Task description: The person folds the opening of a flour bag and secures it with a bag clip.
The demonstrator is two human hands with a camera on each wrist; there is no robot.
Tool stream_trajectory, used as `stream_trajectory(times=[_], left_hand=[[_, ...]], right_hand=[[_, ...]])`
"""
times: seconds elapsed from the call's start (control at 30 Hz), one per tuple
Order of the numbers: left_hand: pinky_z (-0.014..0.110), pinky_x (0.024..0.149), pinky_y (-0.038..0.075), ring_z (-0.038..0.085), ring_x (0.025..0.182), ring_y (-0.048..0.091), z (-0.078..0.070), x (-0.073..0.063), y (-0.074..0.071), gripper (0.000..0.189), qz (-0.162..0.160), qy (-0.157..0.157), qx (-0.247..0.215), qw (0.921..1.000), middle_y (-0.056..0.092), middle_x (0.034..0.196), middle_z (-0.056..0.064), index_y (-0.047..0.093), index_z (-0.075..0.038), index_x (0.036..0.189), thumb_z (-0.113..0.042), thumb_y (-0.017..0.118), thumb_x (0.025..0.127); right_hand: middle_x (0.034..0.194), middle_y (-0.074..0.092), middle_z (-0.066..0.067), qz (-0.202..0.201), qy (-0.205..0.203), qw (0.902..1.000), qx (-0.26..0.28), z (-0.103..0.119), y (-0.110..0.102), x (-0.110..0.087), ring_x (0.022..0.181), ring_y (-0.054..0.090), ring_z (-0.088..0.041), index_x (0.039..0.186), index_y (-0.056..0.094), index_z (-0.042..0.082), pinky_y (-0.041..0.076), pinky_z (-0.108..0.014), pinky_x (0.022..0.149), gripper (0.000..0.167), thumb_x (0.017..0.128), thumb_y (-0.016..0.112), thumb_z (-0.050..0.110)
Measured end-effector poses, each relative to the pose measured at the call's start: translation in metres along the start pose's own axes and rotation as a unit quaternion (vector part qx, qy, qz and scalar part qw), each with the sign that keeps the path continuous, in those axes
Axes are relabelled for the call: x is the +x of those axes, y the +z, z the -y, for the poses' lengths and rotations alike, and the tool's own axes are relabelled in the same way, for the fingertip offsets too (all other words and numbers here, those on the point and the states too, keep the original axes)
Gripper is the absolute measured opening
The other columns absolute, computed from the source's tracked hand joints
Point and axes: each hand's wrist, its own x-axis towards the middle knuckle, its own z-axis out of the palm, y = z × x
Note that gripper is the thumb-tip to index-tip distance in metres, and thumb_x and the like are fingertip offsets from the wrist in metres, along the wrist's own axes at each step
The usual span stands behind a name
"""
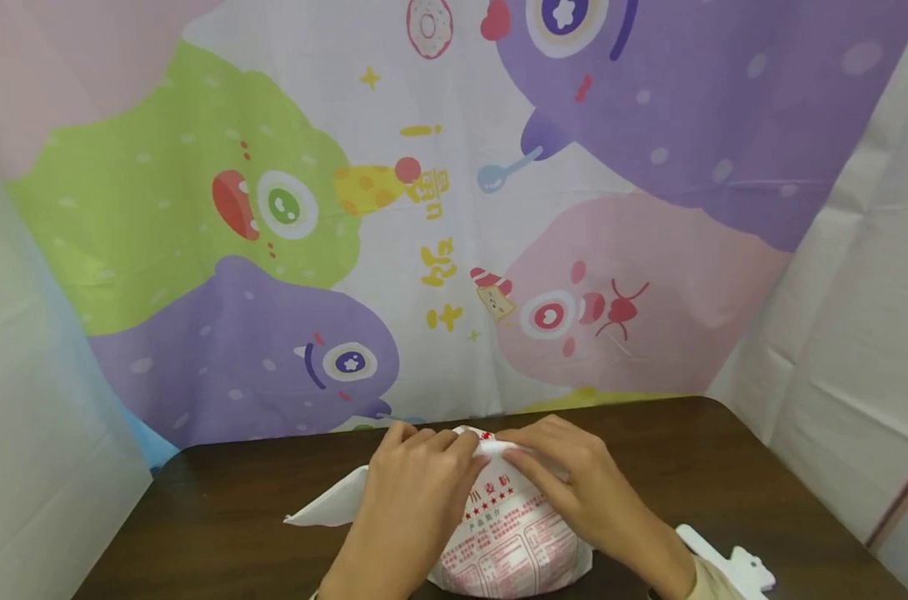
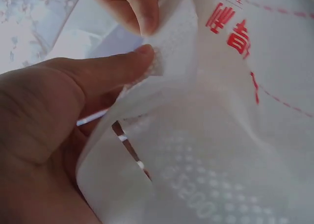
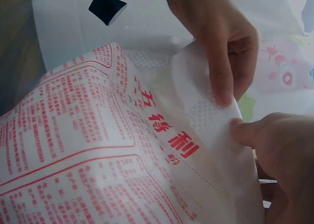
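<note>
A white flour bag [image 1: 510, 550] with red print stands on the dark table in front of me, its top edge folded over. My left hand [image 1: 420, 483] pinches the folded edge from the left, thumb [image 2: 132, 62] on the paper-like material. From the right, my right hand [image 1: 574, 471] pinches the same fold between thumb and fingers, close beside the left fingertips. In the right wrist view, both my left hand [image 3: 221, 47] and right hand [image 3: 284, 150] grip the turned-over rim. A white pointed corner [image 1: 330, 500] of the bag juts out left of my left hand.
A white plastic piece [image 1: 731, 567] with an animal-shaped end lies on the table [image 1: 679, 458], right of my right forearm. Behind the table hangs a cloth [image 1: 454, 367] printed with cartoon monsters. White sheets [image 1: 851, 333] hang at both sides.
</note>
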Motion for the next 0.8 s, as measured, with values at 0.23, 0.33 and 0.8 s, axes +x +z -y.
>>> stream_trajectory(times=[0.23,0.33,0.8], left_hand=[[0.027,0.059,0.034,0.011,0.056,0.06,0.011,0.001,0.002,0.019,0.004,0.023,-0.043,0.9988,0.062,0.064,-0.006,0.064,-0.013,0.078,-0.02,0.082,0.081],[0.027,0.059,0.033,0.011,0.057,0.06,0.014,0.001,0.003,0.015,0.01,0.023,-0.049,0.9985,0.064,0.066,-0.007,0.068,-0.014,0.083,-0.021,0.081,0.082],[0.027,0.059,0.034,0.013,0.063,0.062,0.011,0.001,0.005,0.011,0.033,0.015,-0.033,0.9988,0.064,0.072,-0.006,0.069,-0.015,0.088,-0.02,0.079,0.085]], right_hand=[[0.101,0.071,0.012,0.006,-0.001,1.0,0.003,-0.004,-0.002,-0.001,0.091,0.063,-0.005,0.113,0.074,0.018,0.047,-0.016,0.081,0.024,0.091,0.071,0.009],[0.097,0.071,0.012,0.005,0.004,1.0,0.004,-0.006,-0.003,-0.001,0.088,0.062,-0.004,0.11,0.075,0.018,0.046,-0.015,0.077,0.021,0.09,0.072,0.01],[0.091,0.071,0.009,-0.011,-0.004,0.9998,0.015,-0.009,-0.003,0.0,0.083,0.064,-0.004,0.101,0.077,0.015,0.048,-0.014,0.071,0.018,0.086,0.076,0.006]])
